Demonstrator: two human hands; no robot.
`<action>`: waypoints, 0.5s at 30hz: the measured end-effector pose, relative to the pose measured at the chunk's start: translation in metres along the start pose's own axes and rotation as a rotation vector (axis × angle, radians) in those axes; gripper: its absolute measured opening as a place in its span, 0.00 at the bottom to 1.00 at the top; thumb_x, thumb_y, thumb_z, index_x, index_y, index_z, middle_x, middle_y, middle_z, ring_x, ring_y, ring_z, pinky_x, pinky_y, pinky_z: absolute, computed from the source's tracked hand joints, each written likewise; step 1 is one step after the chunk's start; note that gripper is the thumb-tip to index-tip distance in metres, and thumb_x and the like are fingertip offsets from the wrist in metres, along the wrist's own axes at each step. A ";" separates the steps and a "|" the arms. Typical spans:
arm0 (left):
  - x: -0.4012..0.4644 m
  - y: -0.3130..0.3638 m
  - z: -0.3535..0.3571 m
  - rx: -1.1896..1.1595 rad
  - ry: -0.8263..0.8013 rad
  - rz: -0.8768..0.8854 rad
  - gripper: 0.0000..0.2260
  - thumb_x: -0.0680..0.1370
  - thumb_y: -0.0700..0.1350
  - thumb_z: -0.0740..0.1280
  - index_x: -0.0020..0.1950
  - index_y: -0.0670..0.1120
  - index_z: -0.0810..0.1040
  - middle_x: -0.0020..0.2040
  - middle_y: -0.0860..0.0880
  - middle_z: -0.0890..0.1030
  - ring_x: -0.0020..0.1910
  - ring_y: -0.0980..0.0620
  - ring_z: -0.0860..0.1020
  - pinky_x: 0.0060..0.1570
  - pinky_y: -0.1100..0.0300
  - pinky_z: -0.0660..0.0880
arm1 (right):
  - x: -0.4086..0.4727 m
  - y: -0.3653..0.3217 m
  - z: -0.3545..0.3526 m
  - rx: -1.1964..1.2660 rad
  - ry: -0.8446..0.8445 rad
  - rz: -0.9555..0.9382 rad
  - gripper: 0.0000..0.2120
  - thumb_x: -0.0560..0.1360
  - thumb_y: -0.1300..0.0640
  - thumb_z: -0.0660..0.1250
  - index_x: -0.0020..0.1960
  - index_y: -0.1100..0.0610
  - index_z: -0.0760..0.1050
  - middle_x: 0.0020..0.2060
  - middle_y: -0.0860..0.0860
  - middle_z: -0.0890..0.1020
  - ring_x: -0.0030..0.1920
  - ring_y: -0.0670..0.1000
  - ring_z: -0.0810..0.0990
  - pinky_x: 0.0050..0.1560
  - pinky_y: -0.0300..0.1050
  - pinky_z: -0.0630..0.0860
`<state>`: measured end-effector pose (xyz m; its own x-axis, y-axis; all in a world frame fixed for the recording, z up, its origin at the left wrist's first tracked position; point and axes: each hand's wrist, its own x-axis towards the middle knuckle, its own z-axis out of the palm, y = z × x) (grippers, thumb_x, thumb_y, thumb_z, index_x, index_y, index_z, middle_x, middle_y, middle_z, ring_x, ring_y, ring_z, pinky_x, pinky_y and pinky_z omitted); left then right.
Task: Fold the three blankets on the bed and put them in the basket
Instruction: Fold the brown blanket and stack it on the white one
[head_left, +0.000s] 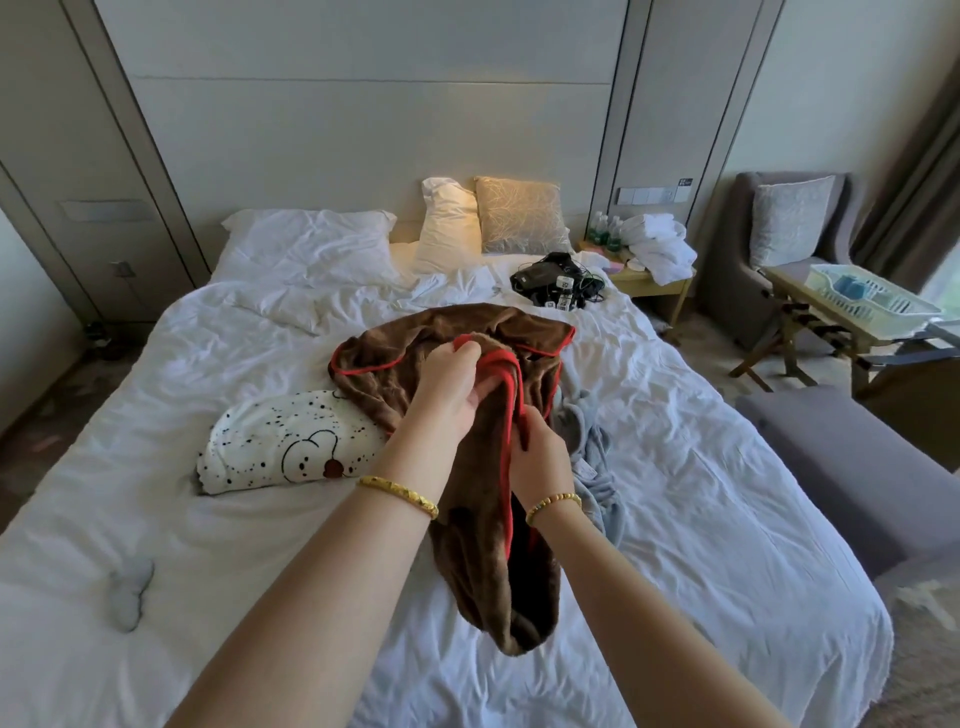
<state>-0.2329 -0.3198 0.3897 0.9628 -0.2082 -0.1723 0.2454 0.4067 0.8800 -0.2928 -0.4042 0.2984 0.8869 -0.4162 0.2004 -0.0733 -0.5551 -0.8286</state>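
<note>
A brown blanket with red trim (483, 509) hangs lifted over the middle of the white bed (727, 493), its far end still lying on the sheet. My left hand (449, 387) grips its red edge high up. Just below and to the right, my right hand (540, 462) pinches the same red edge. A white blanket with black dots and a cartoon face (283, 449) lies bunched on the bed to the left. A light grey-blue blanket (589, 447) lies crumpled under and to the right of the brown one. A white plastic basket (867, 301) stands on a wooden rack at the far right.
Pillows (449, 223) lean at the headboard. A black bag with cables (553, 280) lies near the bed's top right. A nightstand (649, 275) holds bottles and white towels. A grey armchair (779, 249) and a grey bench (852, 467) stand to the right.
</note>
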 end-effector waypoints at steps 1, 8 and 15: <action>0.007 0.007 0.000 -0.021 -0.005 0.002 0.12 0.78 0.33 0.53 0.43 0.40 0.75 0.36 0.44 0.78 0.29 0.55 0.80 0.29 0.63 0.78 | 0.005 0.001 0.006 0.001 0.026 0.029 0.06 0.75 0.60 0.57 0.48 0.54 0.71 0.39 0.53 0.80 0.41 0.56 0.78 0.42 0.50 0.75; 0.076 0.064 -0.059 -0.253 0.181 0.056 0.14 0.78 0.34 0.57 0.64 0.36 0.69 0.47 0.42 0.75 0.42 0.51 0.77 0.34 0.62 0.79 | 0.034 0.039 0.032 -0.303 -0.111 0.396 0.13 0.73 0.66 0.57 0.54 0.61 0.75 0.52 0.59 0.80 0.55 0.59 0.77 0.53 0.45 0.71; 0.128 0.062 -0.139 0.370 0.403 -0.032 0.19 0.79 0.40 0.56 0.69 0.40 0.67 0.64 0.40 0.74 0.57 0.43 0.76 0.55 0.52 0.75 | 0.051 0.047 0.039 -0.120 0.155 0.618 0.13 0.73 0.67 0.56 0.54 0.61 0.75 0.52 0.61 0.80 0.52 0.59 0.77 0.52 0.47 0.71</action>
<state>-0.0788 -0.1973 0.3604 0.9405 0.1712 -0.2936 0.2892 0.0506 0.9559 -0.2333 -0.4238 0.2491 0.5891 -0.7791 -0.2144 -0.6076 -0.2522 -0.7531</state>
